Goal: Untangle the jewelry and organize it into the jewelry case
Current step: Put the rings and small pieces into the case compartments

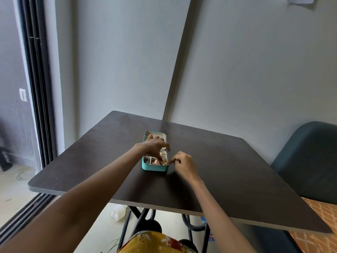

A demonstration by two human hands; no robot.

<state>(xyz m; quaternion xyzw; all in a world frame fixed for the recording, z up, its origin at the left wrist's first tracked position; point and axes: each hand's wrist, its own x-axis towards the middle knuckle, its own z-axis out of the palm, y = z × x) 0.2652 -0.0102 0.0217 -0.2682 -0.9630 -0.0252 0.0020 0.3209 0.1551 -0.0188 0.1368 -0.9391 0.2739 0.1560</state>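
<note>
Both hands at teal jewelry case (155,168), left hand (155,146) fingering gold jewelry (162,158), right hand (182,164) curled, grip unclear

text: none legible | white bottle (116,214) under table: label marks too blurred to read

Bare forearms, no sleeves; yellow floral garment (155,241) w/ red & white print at lap.
</note>
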